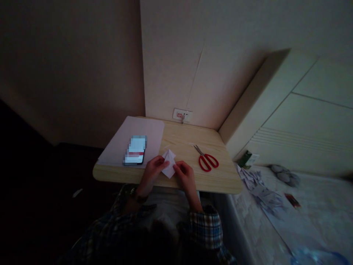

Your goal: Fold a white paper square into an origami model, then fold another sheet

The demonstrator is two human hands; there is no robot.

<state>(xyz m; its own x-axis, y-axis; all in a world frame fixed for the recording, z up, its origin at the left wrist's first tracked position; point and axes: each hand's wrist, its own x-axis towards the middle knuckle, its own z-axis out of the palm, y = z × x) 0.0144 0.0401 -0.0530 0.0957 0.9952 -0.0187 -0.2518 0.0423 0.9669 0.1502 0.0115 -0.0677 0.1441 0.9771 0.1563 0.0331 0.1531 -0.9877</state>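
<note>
Above a table (pixel 180 137), left hand (pixel 152 170), right hand (pixel 186 174) (angled inward), pinching folded paper (pixel 170 162)

Blue-and-white plaid sleeves (pixel 206 229), dark left wristband (pixel 141 198)

The left end of the table (pixel 226 178) is covered by a sheet (pixel 138 128), on which a phone (pixel 135 151) is laid near the front edge; folded paper (pixel 169 166) is held between left hand (pixel 151 171) and right hand (pixel 186 175) near that edge's middle; scissors (pixel 204 155) are set rightward; beyond the right edge, paper scraps (pixel 266 198) are strewn on a bed (pixel 325 209).
</note>
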